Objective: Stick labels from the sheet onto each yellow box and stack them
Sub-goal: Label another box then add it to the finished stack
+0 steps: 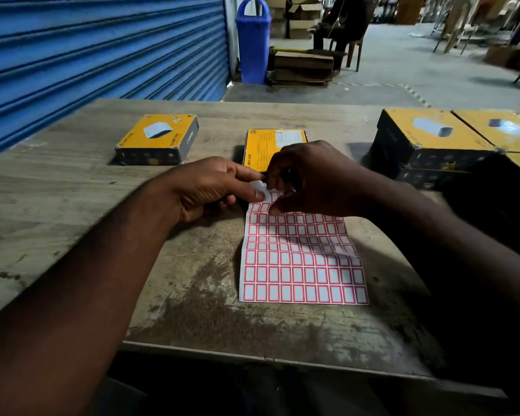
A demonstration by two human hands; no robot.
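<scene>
A white sheet of red-bordered labels [302, 259] lies on the wooden table [57, 190] in front of me. My left hand [210, 187] pinches the sheet's curled far-left corner. My right hand [309, 178] pinches at the same corner, fingertips on a label beside the left thumb. Just behind the hands lies a yellow box [270, 145], partly hidden by them. Another yellow box [158, 139] lies flat at the far left. Stacks of yellow boxes [433, 142] stand at the right.
A blue roller shutter [102, 46] runs along the left. Beyond the table stand a blue bin [252, 40], cardboard cartons [302, 66] and a seated person [342, 22] on a chair. The table's near edge [252, 358] is close to me.
</scene>
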